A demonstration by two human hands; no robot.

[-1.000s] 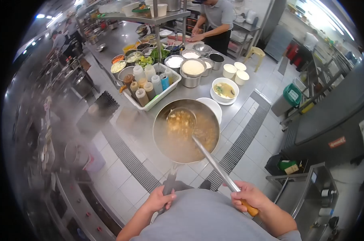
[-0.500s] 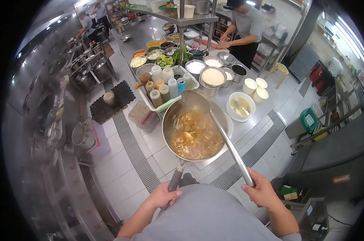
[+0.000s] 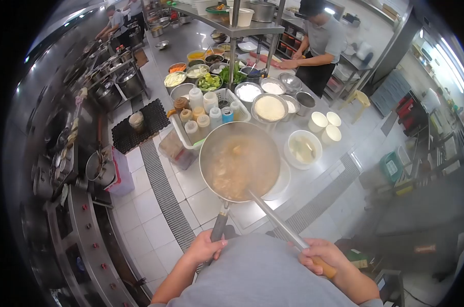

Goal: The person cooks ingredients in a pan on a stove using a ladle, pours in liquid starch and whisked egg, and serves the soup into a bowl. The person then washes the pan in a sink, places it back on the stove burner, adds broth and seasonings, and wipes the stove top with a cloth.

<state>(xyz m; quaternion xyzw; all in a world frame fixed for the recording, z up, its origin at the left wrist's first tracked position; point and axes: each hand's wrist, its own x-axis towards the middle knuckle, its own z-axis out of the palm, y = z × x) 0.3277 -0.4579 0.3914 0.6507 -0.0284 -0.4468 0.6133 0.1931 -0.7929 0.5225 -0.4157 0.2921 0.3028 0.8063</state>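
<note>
Two hands hold two things: the left hand (image 3: 206,247) has its fingers wrapped tight round the handle of one big pan (image 3: 210,143), and the right hand (image 3: 319,257) grips one long ladle (image 3: 280,222). The pan, in front of the belly, has brown, steamy soup (image 3: 232,166) in it, hiding the ladle's scoop. Nearby are three white cups (image 3: 318,122), one white bowl (image 3: 293,159) with pale soup inside, and one basket (image 3: 245,113) holding bottles (image 3: 195,97) and one blue can (image 3: 227,115).

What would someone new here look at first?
Probably the big, steaming pan of brown soup in the middle, with the left hand on its handle. The right hand grips a long ladle that dips into the soup. A basket of bottles stands beyond the pan, a white bowl to the right.
</note>
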